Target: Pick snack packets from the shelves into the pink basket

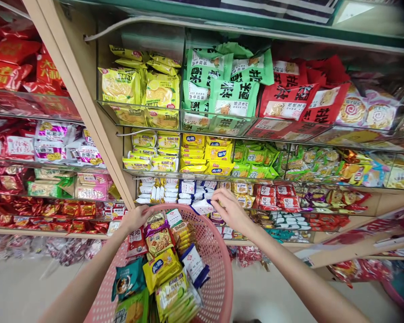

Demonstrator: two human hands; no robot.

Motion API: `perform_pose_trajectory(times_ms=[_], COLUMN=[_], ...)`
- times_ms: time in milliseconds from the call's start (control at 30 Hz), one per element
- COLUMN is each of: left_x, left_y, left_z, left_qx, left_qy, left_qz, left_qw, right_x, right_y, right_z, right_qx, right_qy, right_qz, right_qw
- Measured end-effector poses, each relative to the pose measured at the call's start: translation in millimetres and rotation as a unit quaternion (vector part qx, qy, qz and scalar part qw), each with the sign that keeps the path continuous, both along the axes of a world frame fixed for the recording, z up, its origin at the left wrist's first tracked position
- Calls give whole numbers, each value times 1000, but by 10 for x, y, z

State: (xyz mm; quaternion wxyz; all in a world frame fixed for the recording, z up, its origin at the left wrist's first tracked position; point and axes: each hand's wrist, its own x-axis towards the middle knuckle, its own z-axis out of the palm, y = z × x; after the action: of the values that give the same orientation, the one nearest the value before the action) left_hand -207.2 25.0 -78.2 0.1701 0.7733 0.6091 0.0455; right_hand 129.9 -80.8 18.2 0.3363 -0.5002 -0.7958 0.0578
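Observation:
My left hand (133, 218) is closed on the rim of a pink perforated plastic basket (218, 251) at the lower middle. Inside lie several wrapped snacks: a yellow packet (162, 269), a teal packet (128, 279), a green one (132, 308) and a white-and-blue packet (194, 264). My right hand (229, 207) pinches another white-and-blue snack packet (202, 207) by its end, over the far rim of the basket. Just behind it, a low shelf bin holds similar white-and-blue packets (187, 188).
Shelves with clear fronts rise ahead, holding yellow lemon biscuits (161, 89), green bags (234, 96) and red bags (289, 101). A wooden upright (84, 103) divides them from the left shelves. A shelf edge (272, 244) runs just beyond the basket, above the pale floor (265, 287).

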Motion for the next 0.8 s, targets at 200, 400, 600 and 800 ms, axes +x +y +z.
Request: perform_pose_trajectory(times_ms=[200, 400, 600, 800], left_x=[-6, -7, -6, 4], left_y=[-11, -20, -14, -22], left_z=[-12, 1, -3, -3], left_qx=[-5, -3, -2, 1], left_qy=[-12, -5, 3, -1], left_qz=[8, 7, 8, 6], left_qw=[1000, 1000, 1000, 1000], right_x=[-153, -218, -234, -239], right_y=[-220, -268, -246, -147], right_z=[146, 122, -51, -168], right_qx=[-97, -198, -299, -358], right_qy=[96, 154, 227, 214], right_qz=[96, 134, 114, 155], right_qw=[986, 959, 920, 896])
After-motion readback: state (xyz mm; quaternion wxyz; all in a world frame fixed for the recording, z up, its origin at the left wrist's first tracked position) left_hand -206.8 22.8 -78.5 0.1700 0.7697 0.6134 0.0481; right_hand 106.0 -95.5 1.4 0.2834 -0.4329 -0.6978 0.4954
